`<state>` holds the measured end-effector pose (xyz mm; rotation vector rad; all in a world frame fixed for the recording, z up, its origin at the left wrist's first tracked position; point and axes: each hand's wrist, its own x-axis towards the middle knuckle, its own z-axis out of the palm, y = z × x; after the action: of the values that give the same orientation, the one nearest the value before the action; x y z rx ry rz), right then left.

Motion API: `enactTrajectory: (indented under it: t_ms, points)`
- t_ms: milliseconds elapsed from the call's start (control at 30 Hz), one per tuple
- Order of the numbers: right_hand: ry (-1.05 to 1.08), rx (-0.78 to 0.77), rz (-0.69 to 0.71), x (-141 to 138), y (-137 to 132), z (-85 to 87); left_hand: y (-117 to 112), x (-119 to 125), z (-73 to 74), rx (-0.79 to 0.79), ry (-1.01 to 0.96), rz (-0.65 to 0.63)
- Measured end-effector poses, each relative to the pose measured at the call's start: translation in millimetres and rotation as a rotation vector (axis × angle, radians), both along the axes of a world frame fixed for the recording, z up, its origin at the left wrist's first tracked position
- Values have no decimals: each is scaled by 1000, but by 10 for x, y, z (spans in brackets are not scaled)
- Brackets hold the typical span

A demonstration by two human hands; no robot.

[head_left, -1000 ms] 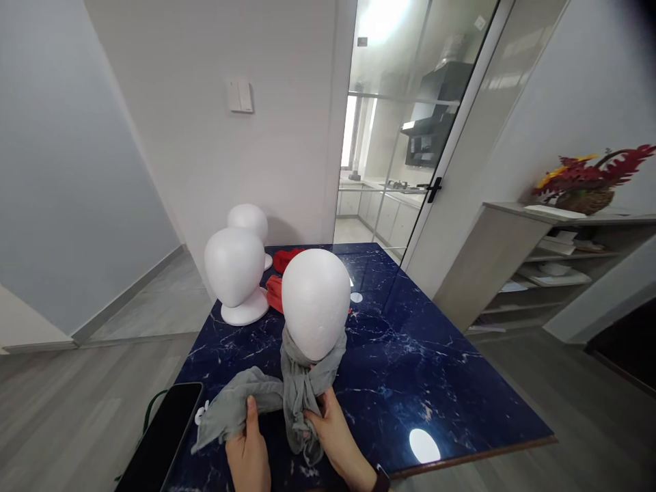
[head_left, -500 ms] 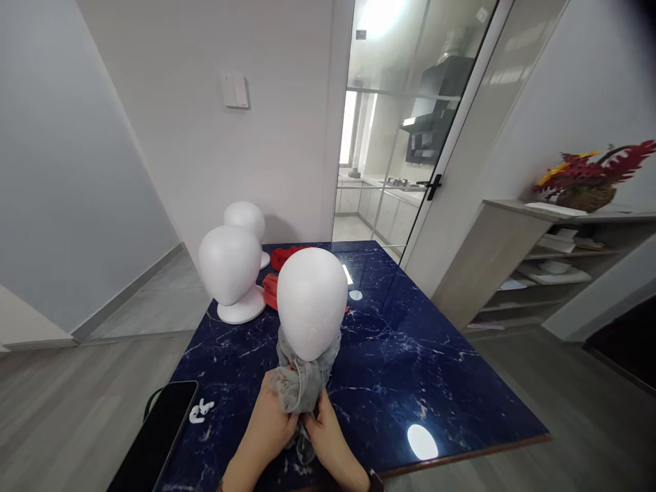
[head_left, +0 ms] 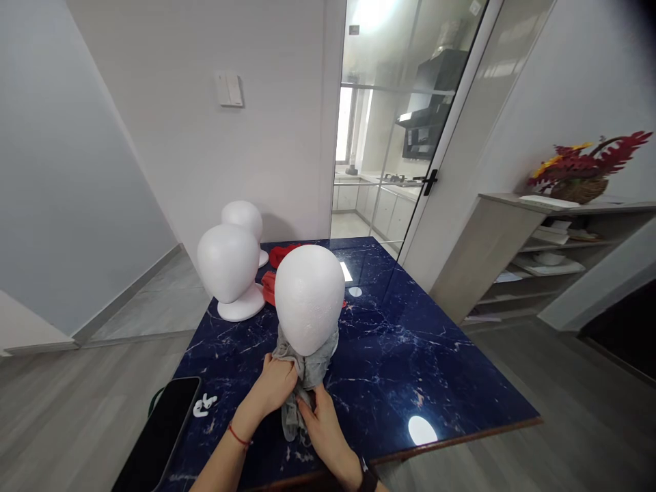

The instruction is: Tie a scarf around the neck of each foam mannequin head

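Observation:
A white foam mannequin head (head_left: 310, 297) stands upright near the front of the blue marbled table (head_left: 400, 362). Round its neck lies a thin grey scarf (head_left: 318, 365), gathered in front below the chin, its loose end hanging toward the table. My left hand (head_left: 278, 383) is closed on the scarf at the left of the neck. Slightly lower and to the right, my right hand (head_left: 322, 418) pinches the scarf between thumb and fingers. The fingertips of both hands are partly hidden in the cloth.
Two more white foam heads, a nearer one (head_left: 229, 263) and a farther one (head_left: 242, 217), stand at the back left. Red cloth (head_left: 269, 287) lies behind the front head. A phone (head_left: 158, 434) and white earbuds (head_left: 205, 405) lie at the left edge.
My left hand has moved up and left toward the neck, and its wrist now shows a red cord. The bunched cloth under the chin has flattened and hangs lower.

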<state>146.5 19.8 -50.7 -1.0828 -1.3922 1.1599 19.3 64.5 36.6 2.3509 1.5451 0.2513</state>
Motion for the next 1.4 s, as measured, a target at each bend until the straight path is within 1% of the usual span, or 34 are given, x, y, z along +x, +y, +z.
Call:
enactTrajectory:
  t_ms: [67,100,167,233,333,433,500,567,633,667,700,733,800,833,867,900,933,1000,1033,1067,1133,1200,1300,1333,1400]
  points:
    - [-65,-10,-21,-8,-3,-14,64,33,64,-58,90,-2]
    - [-82,-17,-30,-13,-5,-19,94,51,82,-80,125,19]
    - [-90,-23,-29,-23,-7,-16,142,82,90,-94,180,94]
    - [-79,-17,-4,-32,-7,12,161,106,68,-69,212,166]
    - [-55,-12,32,-41,-2,71,132,140,13,-18,217,236]
    - [-62,-29,41,-46,7,87,69,171,-26,7,136,270]
    - [-91,-45,26,-50,13,69,22,171,-36,-19,25,231]
    - [-96,-61,0,-60,19,52,-30,132,-48,-65,-133,164]
    - [-58,-74,-14,-73,28,58,-88,47,-87,-98,-357,123]
    - [-19,-90,-11,-77,35,73,-119,-11,-124,-92,-484,135]
    - [39,-124,2,-76,43,96,-150,-74,-174,-68,-613,175]
    - [117,-190,30,-67,54,126,-182,-137,-236,-32,-738,245]
    - [311,-425,113,-14,84,192,-247,-242,-375,26,-965,454]
    - [411,-568,164,30,100,224,-282,-273,-440,18,-1068,555]
    - [503,-698,221,83,117,254,-318,-284,-492,-30,-1164,631]
    - [586,-795,277,140,133,280,-353,-274,-527,-112,-1253,672]
    - [662,-854,329,194,146,303,-388,-245,-544,-210,-1330,677]
    - [789,-889,428,269,161,339,-441,-153,-534,-390,-1424,608]
    - [829,-897,464,284,163,354,-454,-106,-518,-441,-1432,566]
    - [852,-914,491,284,163,368,-456,-68,-501,-453,-1413,527]
    - [841,-952,530,255,165,391,-423,-45,-483,-388,-1301,470]
    - [765,-937,496,227,184,409,-346,-109,-486,-304,-1120,422]
    - [531,-793,342,264,256,418,-183,-314,-478,-228,-858,387]
    - [434,-729,308,302,288,417,-124,-389,-461,-197,-779,400]
    - [258,-603,288,401,355,412,-10,-517,-400,-122,-615,462]
